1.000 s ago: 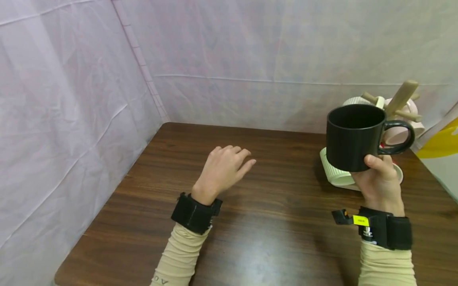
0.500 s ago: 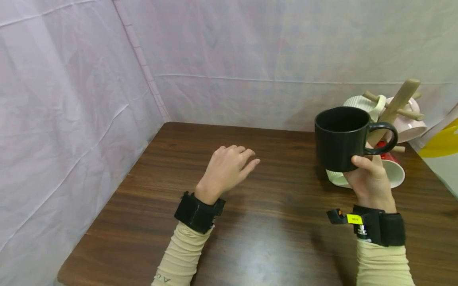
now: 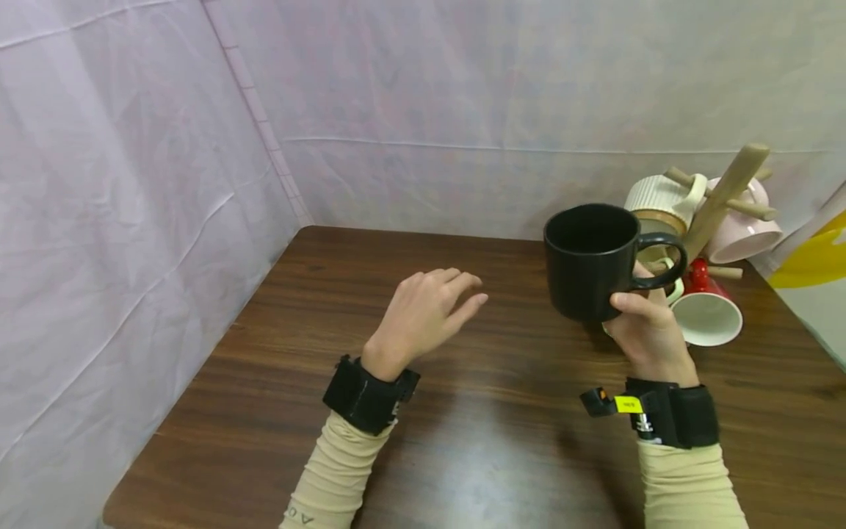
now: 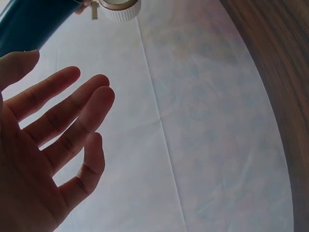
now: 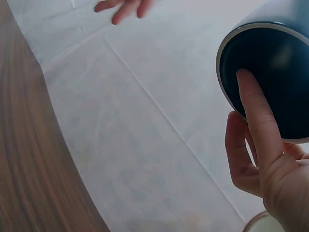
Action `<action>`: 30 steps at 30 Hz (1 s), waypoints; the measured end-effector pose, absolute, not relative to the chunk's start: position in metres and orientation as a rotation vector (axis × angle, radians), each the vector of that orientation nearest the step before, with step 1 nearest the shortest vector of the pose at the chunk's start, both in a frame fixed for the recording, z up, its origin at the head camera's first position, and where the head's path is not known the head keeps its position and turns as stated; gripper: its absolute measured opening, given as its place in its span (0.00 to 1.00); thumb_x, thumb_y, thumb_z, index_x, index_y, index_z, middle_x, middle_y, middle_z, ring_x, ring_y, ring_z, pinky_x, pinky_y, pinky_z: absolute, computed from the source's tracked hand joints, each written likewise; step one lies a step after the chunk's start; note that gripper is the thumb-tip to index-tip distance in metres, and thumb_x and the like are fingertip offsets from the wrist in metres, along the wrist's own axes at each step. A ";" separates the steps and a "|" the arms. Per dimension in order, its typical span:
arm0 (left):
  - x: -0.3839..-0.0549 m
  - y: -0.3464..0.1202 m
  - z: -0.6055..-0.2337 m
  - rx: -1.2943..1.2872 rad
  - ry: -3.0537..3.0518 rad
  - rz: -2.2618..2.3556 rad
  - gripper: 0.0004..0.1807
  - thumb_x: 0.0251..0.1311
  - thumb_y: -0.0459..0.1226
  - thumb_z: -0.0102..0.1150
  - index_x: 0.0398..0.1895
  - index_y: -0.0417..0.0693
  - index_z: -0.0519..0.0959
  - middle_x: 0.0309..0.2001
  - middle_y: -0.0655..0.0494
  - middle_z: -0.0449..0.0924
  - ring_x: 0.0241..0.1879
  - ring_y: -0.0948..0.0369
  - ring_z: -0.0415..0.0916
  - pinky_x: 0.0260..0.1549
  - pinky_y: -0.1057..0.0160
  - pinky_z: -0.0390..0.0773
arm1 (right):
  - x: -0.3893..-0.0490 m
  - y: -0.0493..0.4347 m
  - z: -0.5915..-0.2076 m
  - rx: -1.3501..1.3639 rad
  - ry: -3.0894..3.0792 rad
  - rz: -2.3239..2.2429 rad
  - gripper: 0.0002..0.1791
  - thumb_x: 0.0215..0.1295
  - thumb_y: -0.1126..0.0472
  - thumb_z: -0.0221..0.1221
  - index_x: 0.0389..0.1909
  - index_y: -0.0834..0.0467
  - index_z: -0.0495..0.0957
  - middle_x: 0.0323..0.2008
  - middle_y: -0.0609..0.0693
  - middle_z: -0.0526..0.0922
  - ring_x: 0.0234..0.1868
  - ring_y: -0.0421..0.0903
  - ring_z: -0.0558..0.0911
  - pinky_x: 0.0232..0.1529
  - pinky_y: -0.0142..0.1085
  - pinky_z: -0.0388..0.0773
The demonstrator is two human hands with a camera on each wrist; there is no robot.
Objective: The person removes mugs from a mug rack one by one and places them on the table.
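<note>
Judging by looks, the black mug is probably ceramic: stiff, moderately heavy, smooth enough to slip from damp fingers, and likely to chip if knocked. Its handle, pointing to the person's right, seems the surest hold, with the lower wall a fair 2nd choice. The right grip pinches the mug low on the handle side, thumb at the lower wall; in the right wrist view 1 digit crosses what looks like the underside. Whether any finger passes through the handle, I cannot tell. So the mug sits above and to the left of the right palm, mouth up, raised over the counter. Well apart from it, the left grip holds nothing, its fingers spread and slightly bent.
</note>
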State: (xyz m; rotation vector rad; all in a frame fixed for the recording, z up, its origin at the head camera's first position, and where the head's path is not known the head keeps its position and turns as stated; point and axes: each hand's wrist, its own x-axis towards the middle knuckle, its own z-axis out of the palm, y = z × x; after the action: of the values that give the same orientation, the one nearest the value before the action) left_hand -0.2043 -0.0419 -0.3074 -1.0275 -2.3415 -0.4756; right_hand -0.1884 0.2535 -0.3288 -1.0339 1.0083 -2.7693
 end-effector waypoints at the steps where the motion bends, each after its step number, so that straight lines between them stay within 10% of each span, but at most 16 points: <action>1: -0.204 -0.042 -0.307 -1.033 -2.337 -0.500 0.13 0.72 0.44 0.59 0.48 0.47 0.85 0.41 0.54 0.86 0.33 0.58 0.83 0.33 0.57 0.80 | -0.189 0.252 -0.329 -1.038 1.018 -2.760 0.26 0.62 0.84 0.43 0.59 0.69 0.76 0.51 0.61 0.83 0.48 0.53 0.83 0.50 0.43 0.78; 14: -0.202 -0.039 -0.306 -1.093 -2.270 -0.700 0.16 0.70 0.42 0.62 0.54 0.43 0.82 0.46 0.51 0.85 0.36 0.60 0.81 0.34 0.60 0.79 | -0.192 0.233 -0.331 -1.039 1.217 -2.696 0.27 0.58 0.84 0.46 0.55 0.64 0.79 0.48 0.56 0.84 0.47 0.48 0.83 0.49 0.38 0.79; 30: -0.194 -0.025 -0.306 -1.172 -2.256 -1.126 0.47 0.58 0.41 0.75 0.74 0.34 0.57 0.66 0.42 0.69 0.66 0.52 0.69 0.63 0.52 0.70 | -0.192 0.212 -0.346 -0.900 1.513 -2.610 0.30 0.54 0.80 0.51 0.58 0.58 0.79 0.48 0.49 0.84 0.48 0.43 0.80 0.54 0.36 0.71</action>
State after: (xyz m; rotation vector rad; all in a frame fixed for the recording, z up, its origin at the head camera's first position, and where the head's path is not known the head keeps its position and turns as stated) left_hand -0.1941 -0.0250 -0.3059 -1.1722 -2.2559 -1.1260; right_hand -0.1919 0.2123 -0.3458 -0.9004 1.5130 -2.6095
